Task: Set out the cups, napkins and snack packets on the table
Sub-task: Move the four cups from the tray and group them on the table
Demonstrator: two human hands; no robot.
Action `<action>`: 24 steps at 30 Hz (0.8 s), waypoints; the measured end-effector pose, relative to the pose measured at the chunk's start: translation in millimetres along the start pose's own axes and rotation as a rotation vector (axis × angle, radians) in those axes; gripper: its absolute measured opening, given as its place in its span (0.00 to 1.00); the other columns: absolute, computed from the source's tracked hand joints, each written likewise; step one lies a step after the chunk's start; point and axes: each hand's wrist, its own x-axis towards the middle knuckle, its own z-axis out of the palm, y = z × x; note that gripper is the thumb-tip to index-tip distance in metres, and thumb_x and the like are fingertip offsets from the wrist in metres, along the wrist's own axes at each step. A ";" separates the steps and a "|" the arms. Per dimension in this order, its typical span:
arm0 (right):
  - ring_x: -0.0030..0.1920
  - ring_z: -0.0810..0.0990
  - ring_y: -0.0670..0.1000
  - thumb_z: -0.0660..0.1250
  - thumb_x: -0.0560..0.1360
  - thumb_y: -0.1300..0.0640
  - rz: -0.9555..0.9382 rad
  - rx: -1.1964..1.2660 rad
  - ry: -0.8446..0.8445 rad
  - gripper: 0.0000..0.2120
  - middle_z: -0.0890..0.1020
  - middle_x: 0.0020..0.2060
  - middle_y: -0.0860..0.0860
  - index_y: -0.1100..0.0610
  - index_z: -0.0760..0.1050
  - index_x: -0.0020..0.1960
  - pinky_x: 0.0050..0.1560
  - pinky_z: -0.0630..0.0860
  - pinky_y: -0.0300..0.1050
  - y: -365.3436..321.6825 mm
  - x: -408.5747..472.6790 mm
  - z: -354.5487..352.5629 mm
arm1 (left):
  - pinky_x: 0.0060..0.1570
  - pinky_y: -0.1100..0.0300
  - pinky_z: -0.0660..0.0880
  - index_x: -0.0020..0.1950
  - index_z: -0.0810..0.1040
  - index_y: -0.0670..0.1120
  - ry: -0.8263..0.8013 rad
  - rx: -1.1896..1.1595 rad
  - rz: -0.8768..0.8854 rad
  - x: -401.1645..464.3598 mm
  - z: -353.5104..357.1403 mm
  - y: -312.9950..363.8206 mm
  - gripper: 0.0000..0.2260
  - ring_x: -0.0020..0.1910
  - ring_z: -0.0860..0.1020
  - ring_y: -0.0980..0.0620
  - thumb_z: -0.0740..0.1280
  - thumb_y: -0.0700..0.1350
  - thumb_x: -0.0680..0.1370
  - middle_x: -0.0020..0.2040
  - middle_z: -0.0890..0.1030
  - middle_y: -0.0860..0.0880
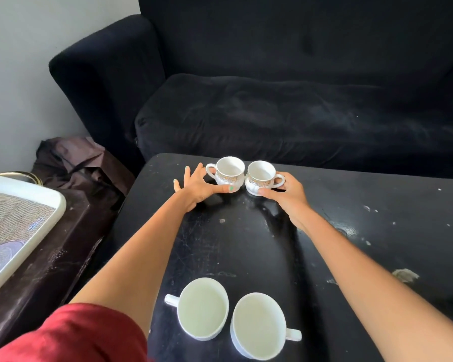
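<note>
Two white cups with gold bands stand side by side near the far edge of the black table (246, 244). My left hand (196, 186) lies beside the left far cup (228, 170), fingers spread and straight, its thumb against the cup's base. My right hand (285, 190) holds the right far cup (260, 177), thumb at its base and fingers curled at its handle. Two more white cups stand at the near edge: the near left cup (203, 308) with its handle to the left, the near right cup (258, 326) with its handle to the right. No napkins or snack packets are in view.
A dark sofa (298, 113) stands right behind the table. To the left, a white tray (50, 205) with a patterned lining rests on a lower dark surface (45, 270). A brown bag (81, 163) sits on the floor by the sofa arm.
</note>
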 end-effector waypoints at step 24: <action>0.64 0.69 0.48 0.72 0.70 0.55 0.124 -0.115 0.090 0.27 0.71 0.66 0.51 0.53 0.67 0.66 0.60 0.64 0.40 5.6 -91.3 -2.7 | 0.75 0.50 0.44 0.77 0.56 0.56 0.088 -0.187 -0.019 -101.5 3.4 -24.6 0.34 0.78 0.44 0.46 0.67 0.59 0.75 0.79 0.52 0.50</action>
